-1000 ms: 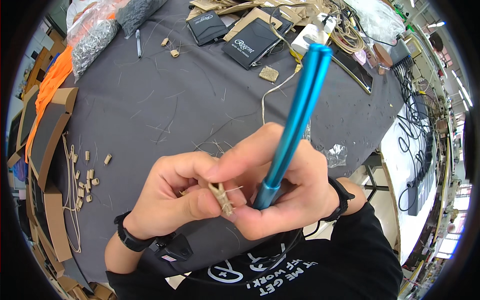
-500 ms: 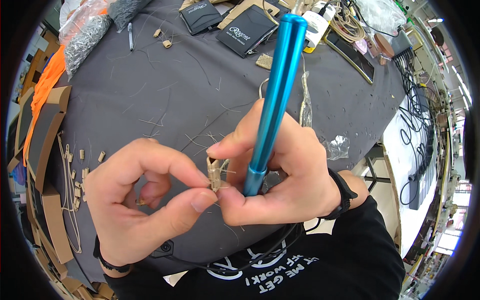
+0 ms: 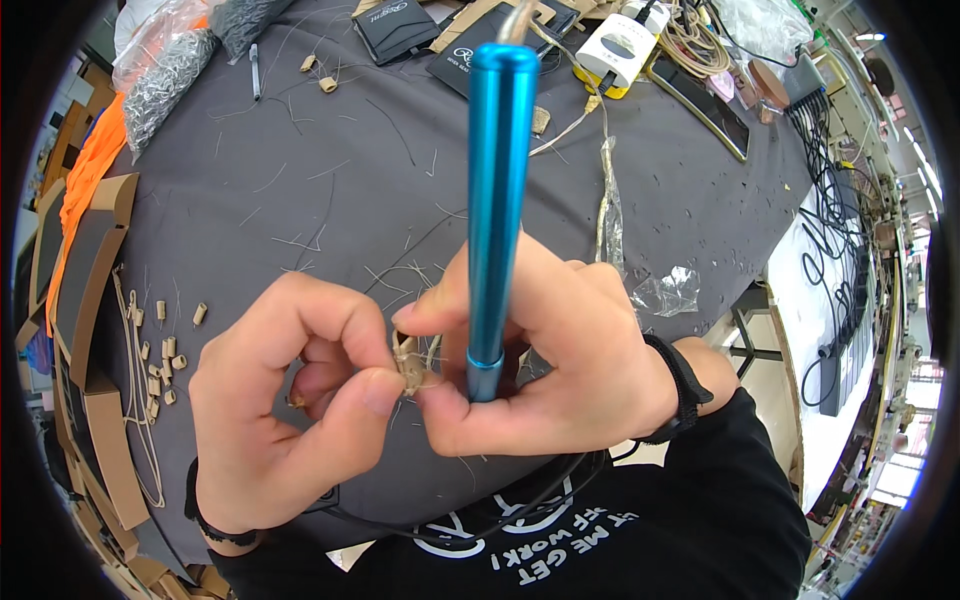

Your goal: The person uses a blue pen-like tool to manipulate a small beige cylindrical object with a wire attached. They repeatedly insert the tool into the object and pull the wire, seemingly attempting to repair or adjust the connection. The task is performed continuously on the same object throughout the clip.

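Small tan piece point(image 3: 413, 366) is being held between the left hand point(image 3: 255, 430) and the right hand point(image 3: 575, 365), above the dark grey surface point(image 3: 300, 220)

The left hand is pinching the piece's left side between thumb and index finger; the right hand is bracketing its upper and lower ends with index finger and thumb, while also gripping a blue metallic tool point(image 3: 495, 210). By judgement, the piece is weighing little, feeling fairly stiff and risking a crushed rim under hard pressure; its side walls are offering the surest hold. Tan cylinders point(image 3: 154, 386) are lying to the left; a clear wrapper point(image 3: 668, 293) is lying to the right, with a phone point(image 3: 703, 108) farther off
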A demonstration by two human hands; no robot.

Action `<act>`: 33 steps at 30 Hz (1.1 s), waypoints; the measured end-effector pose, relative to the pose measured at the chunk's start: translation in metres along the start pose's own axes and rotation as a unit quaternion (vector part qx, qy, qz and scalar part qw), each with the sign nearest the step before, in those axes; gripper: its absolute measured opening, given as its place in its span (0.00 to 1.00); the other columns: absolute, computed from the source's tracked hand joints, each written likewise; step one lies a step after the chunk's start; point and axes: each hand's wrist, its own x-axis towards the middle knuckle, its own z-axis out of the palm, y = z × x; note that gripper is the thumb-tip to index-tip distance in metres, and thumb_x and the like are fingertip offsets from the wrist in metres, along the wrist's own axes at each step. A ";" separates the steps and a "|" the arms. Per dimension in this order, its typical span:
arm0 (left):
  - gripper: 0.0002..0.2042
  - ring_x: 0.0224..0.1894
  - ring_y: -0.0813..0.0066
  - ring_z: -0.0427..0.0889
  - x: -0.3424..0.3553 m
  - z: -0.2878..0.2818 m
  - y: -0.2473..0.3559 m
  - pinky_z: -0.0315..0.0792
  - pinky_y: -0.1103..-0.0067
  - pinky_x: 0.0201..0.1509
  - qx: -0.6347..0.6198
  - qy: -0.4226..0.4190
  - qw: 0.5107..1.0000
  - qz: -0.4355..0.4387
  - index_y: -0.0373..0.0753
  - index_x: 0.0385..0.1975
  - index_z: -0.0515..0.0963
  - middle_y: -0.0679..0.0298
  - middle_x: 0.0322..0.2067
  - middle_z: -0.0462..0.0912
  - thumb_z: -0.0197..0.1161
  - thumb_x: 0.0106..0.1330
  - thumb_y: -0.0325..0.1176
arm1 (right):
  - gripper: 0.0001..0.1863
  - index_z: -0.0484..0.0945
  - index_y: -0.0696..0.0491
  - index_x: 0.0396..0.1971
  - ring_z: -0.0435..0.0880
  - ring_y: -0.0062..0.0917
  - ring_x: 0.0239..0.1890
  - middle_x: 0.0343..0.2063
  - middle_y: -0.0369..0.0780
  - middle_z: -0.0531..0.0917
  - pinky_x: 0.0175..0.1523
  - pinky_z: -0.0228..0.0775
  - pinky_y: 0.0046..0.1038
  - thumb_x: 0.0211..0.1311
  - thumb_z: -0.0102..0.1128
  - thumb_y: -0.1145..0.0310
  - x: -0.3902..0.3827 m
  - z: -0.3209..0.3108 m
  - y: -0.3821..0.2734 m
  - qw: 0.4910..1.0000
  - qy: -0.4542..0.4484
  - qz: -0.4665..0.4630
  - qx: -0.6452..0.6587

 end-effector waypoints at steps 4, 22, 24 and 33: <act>0.06 0.18 0.92 0.56 0.002 -0.006 -0.002 0.51 0.93 0.21 0.004 -0.032 0.999 0.029 0.34 0.26 0.66 0.73 0.18 0.68 0.56 0.51 0.27 | 0.17 0.70 0.57 0.30 0.76 0.13 0.18 0.20 0.33 0.73 0.19 0.66 0.13 0.35 0.62 0.77 0.000 0.001 -0.001 1.000 0.001 0.008 0.004; 0.06 0.19 0.93 0.55 0.003 -0.006 -0.010 0.50 0.93 0.22 -0.142 -0.067 0.987 0.026 0.35 0.27 0.67 0.73 0.20 0.69 0.55 0.52 0.27 | 0.17 0.71 0.60 0.31 0.76 0.16 0.18 0.22 0.36 0.71 0.19 0.66 0.13 0.34 0.62 0.79 0.001 -0.001 -0.005 0.999 -0.010 0.021 0.043; 0.06 0.19 0.93 0.55 0.002 -0.007 -0.007 0.50 0.93 0.22 -0.151 -0.057 0.987 0.002 0.35 0.27 0.67 0.73 0.20 0.69 0.55 0.52 0.27 | 0.17 0.71 0.60 0.31 0.76 0.16 0.18 0.22 0.36 0.72 0.19 0.66 0.13 0.34 0.62 0.78 0.001 0.000 -0.003 0.999 -0.017 0.033 0.040; 0.15 0.18 0.89 0.54 0.003 -0.007 -0.003 0.47 0.91 0.20 -0.044 0.018 0.999 0.021 0.37 0.24 0.64 0.73 0.16 0.59 0.59 0.49 0.42 | 0.18 0.69 0.59 0.32 0.76 0.15 0.19 0.20 0.35 0.74 0.20 0.66 0.13 0.37 0.63 0.76 0.002 -0.001 -0.006 0.998 -0.021 0.037 0.036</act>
